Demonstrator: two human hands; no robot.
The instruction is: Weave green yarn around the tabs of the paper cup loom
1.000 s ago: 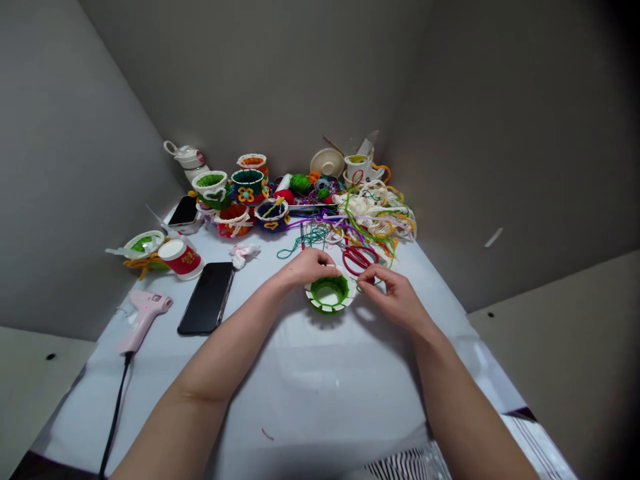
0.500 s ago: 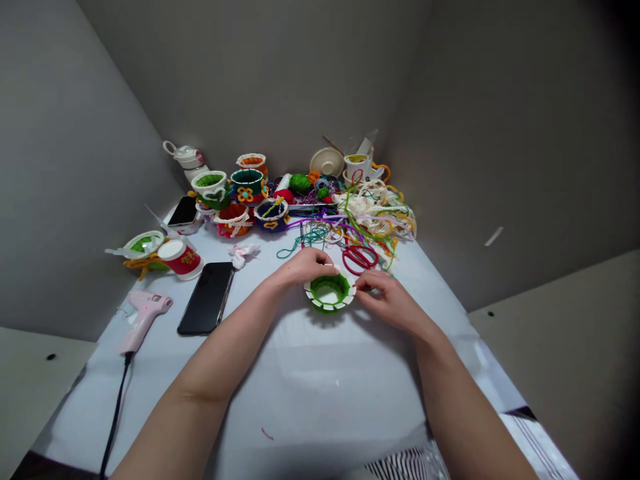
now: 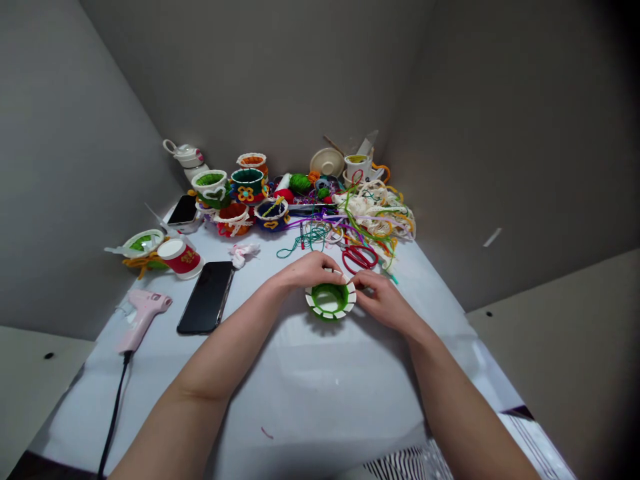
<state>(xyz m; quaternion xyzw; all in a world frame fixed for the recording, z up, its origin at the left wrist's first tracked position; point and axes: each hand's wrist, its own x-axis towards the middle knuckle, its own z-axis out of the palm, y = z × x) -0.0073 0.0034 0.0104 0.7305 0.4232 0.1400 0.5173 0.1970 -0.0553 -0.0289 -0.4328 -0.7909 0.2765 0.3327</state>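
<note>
Between my hands is a small paper cup (image 3: 330, 313) wrapped in green yarn, its white rim cut into flaps that fold outward. My left hand (image 3: 316, 269) reaches over its far left side, thumb and fingers pinched on the rim. At the right edge, the fingertips of my right hand (image 3: 377, 295) press closed on the flaps. Just behind the cup lie red-handled scissors (image 3: 360, 257). Parts of the far rim are hidden by my fingers.
Left are a pink glue gun (image 3: 141, 319) with a black cord, a black phone (image 3: 206, 298) and a red-and-white paper cup (image 3: 181, 259). Several yarn-covered cups (image 3: 247, 187) stand at the back, beside a tangle of yarn (image 3: 375, 207). Walls enclose the table.
The cup has shifted slightly toward me. My left fingers have slid right along the far rim, closer to my right hand.
</note>
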